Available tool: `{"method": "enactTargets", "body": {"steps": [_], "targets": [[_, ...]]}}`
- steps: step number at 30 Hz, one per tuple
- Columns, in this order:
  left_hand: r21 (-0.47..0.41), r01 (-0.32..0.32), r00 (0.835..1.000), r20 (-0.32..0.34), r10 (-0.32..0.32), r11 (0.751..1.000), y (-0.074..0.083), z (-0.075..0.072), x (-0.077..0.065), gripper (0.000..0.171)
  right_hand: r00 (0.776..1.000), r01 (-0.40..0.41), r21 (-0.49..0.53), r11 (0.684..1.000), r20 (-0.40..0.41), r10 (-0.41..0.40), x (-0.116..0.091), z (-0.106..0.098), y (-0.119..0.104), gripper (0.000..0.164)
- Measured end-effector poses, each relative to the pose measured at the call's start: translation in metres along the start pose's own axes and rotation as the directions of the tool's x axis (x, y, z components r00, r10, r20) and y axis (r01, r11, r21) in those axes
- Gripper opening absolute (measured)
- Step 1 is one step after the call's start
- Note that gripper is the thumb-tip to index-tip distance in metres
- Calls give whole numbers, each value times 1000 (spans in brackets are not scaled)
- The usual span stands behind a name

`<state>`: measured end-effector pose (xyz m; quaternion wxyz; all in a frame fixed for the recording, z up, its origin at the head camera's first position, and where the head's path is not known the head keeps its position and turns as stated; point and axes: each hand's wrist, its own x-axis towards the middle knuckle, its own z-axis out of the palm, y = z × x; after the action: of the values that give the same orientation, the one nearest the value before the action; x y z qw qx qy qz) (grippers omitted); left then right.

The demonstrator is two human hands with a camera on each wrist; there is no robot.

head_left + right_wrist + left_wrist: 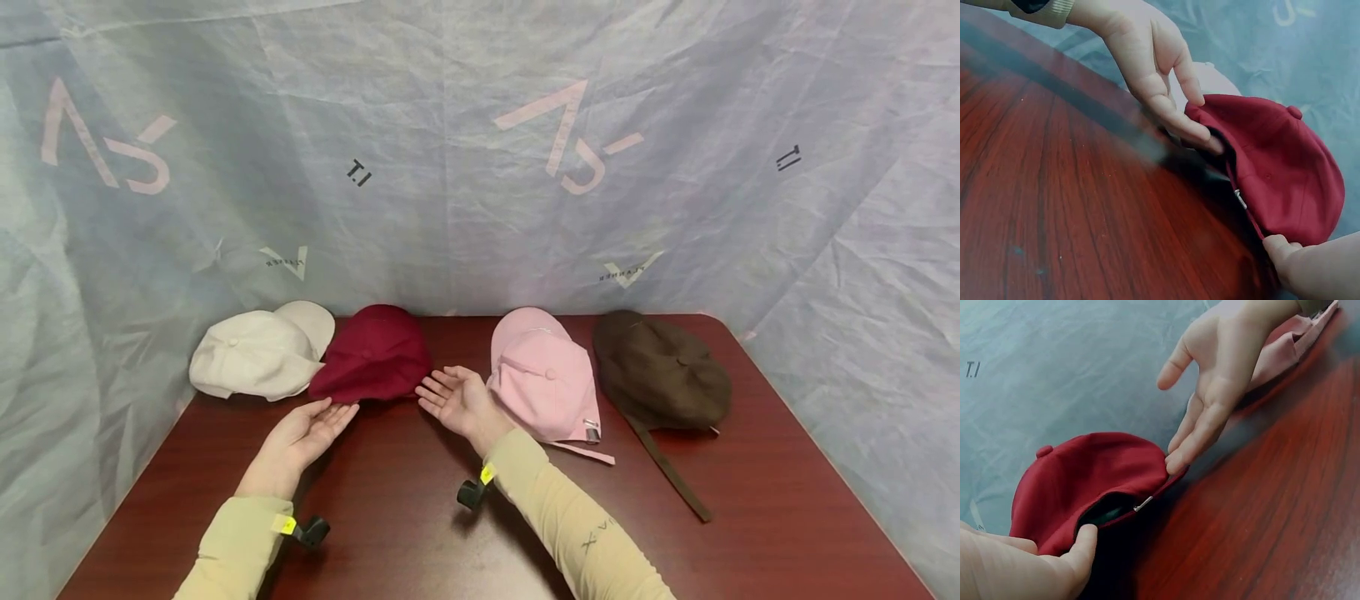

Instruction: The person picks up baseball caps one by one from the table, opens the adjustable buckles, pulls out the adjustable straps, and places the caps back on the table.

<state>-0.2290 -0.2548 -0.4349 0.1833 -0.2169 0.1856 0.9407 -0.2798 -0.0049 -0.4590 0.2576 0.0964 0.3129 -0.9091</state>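
Note:
A dark red baseball cap (382,350) lies at the back of the table, its rear opening and small metal buckle (1240,199) turned towards me. My left hand (303,437) holds the cap's near left edge. Its thumb is on the outer cloth and its fingertips are inside the opening, as the right wrist view shows. On the other side, my right hand (457,404) is palm up with straight, spread fingers. Those fingertips touch the cap's right edge in the left wrist view, the thumb standing apart.
A cream cap (255,354) touches the red one on the left. To the right lie a pink cap (543,379), close beside my right wrist, and a dark brown cap (663,371) with a long strap (671,477). Grey cloth (450,208) hangs behind the reddish wooden table (405,517).

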Motion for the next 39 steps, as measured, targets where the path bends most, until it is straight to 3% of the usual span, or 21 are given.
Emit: {"method": "enactTargets", "body": {"steps": [7,13,19,25,30,35,39], "targets": [[-17,-3,999,44,4,1000,0,14,-7,56,1000,12,42,999,-14,-11,-1,3,-3,58],[13,-51,999,4,51,999,1,26,-8,46,1000,10,127,992,-4,-10,1,9,-3,58],[57,-79,997,9,79,995,0,41,-10,29,999,-35,180,983,-3,36,5,14,-1,55],[81,-92,995,36,90,992,-1,54,-18,35,998,-65,98,993,13,64,2,16,-2,54],[94,-97,993,76,90,991,-4,61,-25,28,995,-78,-7,997,59,79,1,17,-4,56],[106,-88,991,112,76,990,-9,64,-34,25,985,-96,63,993,147,85,1,20,-1,60],[128,-99,990,111,85,987,-15,68,-39,23,981,-61,186,981,192,24,0,26,0,50]]}}
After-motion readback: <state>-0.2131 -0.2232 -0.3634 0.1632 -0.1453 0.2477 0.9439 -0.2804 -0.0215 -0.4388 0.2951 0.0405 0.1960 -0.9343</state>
